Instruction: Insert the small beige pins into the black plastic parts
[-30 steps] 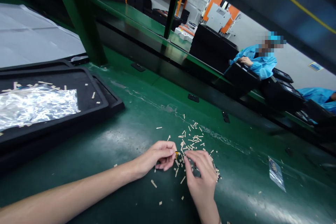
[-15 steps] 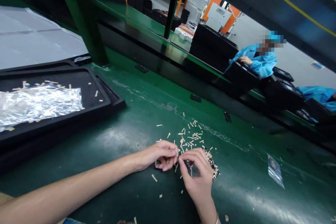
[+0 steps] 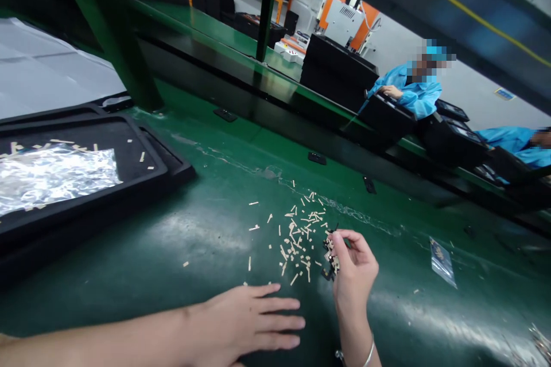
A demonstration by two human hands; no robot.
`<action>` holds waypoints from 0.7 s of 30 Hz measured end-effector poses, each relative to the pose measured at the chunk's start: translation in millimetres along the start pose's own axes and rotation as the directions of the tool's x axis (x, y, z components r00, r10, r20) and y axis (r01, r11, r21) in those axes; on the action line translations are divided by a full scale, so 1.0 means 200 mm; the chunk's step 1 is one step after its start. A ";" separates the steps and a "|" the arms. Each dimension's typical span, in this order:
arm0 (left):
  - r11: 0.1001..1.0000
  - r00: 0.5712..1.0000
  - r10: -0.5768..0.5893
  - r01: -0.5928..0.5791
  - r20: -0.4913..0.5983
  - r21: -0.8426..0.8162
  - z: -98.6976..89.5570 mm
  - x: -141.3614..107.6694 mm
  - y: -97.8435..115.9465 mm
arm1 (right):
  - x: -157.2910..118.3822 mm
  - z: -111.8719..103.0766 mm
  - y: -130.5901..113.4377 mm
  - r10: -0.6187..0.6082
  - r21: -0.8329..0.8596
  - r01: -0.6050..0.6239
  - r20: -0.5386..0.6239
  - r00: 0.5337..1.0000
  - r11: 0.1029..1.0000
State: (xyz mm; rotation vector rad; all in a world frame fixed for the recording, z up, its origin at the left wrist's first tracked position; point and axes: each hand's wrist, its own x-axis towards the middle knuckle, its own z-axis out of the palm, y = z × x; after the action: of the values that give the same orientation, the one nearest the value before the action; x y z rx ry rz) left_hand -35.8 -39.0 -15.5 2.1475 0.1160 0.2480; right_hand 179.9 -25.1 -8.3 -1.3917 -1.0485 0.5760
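Note:
My left hand (image 3: 253,318) is palm down low over the green bench (image 3: 206,229), fingers spread and holding nothing. My right hand (image 3: 356,264), wearing a bracelet (image 3: 369,352), is closed in a pinch, with a small black part (image 3: 334,231) at its fingertips. Right beside those fingers is a heap of small black and beige parts (image 3: 330,258), partly hidden by the hand. Between the two hands, many thin beige strips and bits (image 3: 299,241) are scattered over the bench.
At left a black tray (image 3: 172,169) holds a shiny silvery bag (image 3: 60,175) and beige scraps. A small clear bag (image 3: 442,261) lies at right. Several small black pieces (image 3: 317,157) line the back. Behind the bench, a green post (image 3: 129,69) stands and a person in blue (image 3: 408,89) works.
My hands were together over the scraps, fingertips nearly touching. The left has drawn back toward me and spread flat; the right has moved right to the black heap.

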 end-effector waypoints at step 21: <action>0.892 0.976 -0.111 0.181 -0.187 0.413 -0.13 0.10 -0.17 | 0.03 0.00 0.04 0.037 -0.033 -0.037 0.013 0.999 0.999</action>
State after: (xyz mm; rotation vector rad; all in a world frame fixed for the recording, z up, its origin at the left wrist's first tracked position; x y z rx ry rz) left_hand -21.1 4.6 -27.6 2.5394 0.4622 0.3286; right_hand 184.5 -20.1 -13.9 -1.4405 -1.0493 0.5982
